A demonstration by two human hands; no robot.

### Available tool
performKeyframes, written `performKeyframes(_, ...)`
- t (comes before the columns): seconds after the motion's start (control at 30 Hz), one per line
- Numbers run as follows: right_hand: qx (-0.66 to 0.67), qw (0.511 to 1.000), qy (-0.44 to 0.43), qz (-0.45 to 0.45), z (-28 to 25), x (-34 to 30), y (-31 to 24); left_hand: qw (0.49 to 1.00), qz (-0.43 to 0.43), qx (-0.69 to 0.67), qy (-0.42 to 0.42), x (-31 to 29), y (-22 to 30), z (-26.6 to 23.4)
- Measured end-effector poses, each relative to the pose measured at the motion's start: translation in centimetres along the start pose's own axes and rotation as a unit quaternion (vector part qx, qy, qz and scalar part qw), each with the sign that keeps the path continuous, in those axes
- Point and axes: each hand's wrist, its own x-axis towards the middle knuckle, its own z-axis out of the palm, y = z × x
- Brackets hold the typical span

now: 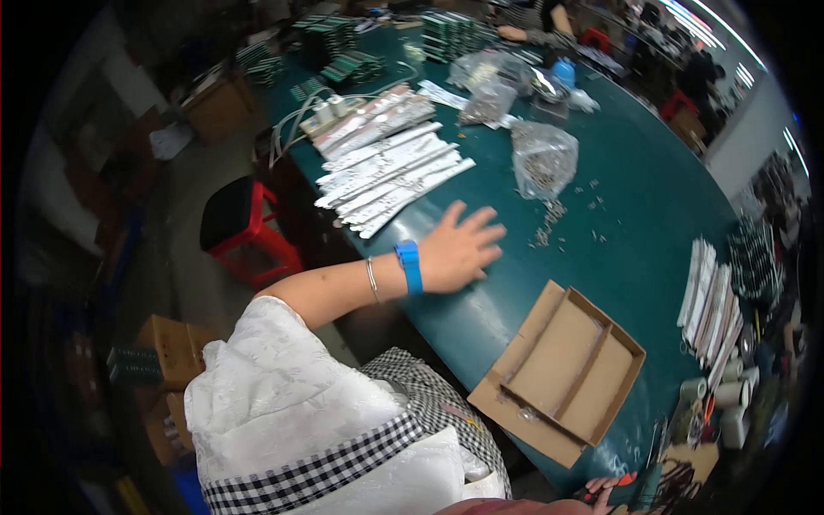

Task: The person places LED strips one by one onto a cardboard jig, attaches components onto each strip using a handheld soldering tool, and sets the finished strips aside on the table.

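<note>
My left hand [463, 251] reaches out over the green table with its fingers spread, holding nothing. A blue watch and a thin bangle are on that wrist. Beyond it on the left lies a stack of long white strips [390, 176]; past the fingertips is a scatter of small metal parts [547, 225]. At the lower edge my right hand [603, 492] is partly cut off, its fingers curled round a red-and-black-handled tool [592, 496] whose kind I cannot make out. Between the hands sits an open cardboard tray [558, 348] with a divider.
A clear bag of small parts [545, 160] and more plastic bags [491, 86] lie farther off. Stacked green boards [451, 36] stand at the back. More strips [711, 300] and white spools [732, 395] are on the right. A red stool [249, 227] is left; another person's hand [512, 33] shows far off.
</note>
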Motion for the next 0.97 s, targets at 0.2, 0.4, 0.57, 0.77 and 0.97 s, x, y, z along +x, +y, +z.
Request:
performKeyframes(0.2, 0.243, 0.970, -0.027, 0.004, -2.1, 1.2, 1.1, 0.936, 0.255, -0.242, 0.026, 9.9, 10.7, -0.3)
performKeyframes(0.4, 0.347, 0.936, -0.058, -0.009, -1.9, 0.3, 0.7, 0.921, 0.235, -0.310, 0.002, 24.2, 16.8, 5.2)
performKeyframes(0.57, 0.381, 0.924, -0.036, -0.007, -1.9, 0.2, 0.8, 0.944, 0.231, -0.228, 0.052, 34.0, 20.3, 10.4)
performKeyframes(0.77, 0.413, 0.911, 0.008, 0.016, -1.7, 0.7, 0.5, 0.929, 0.335, -0.068, 0.141, 41.1, 23.9, 12.4)
performKeyframes(0.97, 0.439, 0.898, 0.008, 0.030, -2.3, 1.2, 0.9, 0.907, 0.414, 0.040, 0.058, 47.4, 27.0, 13.1)
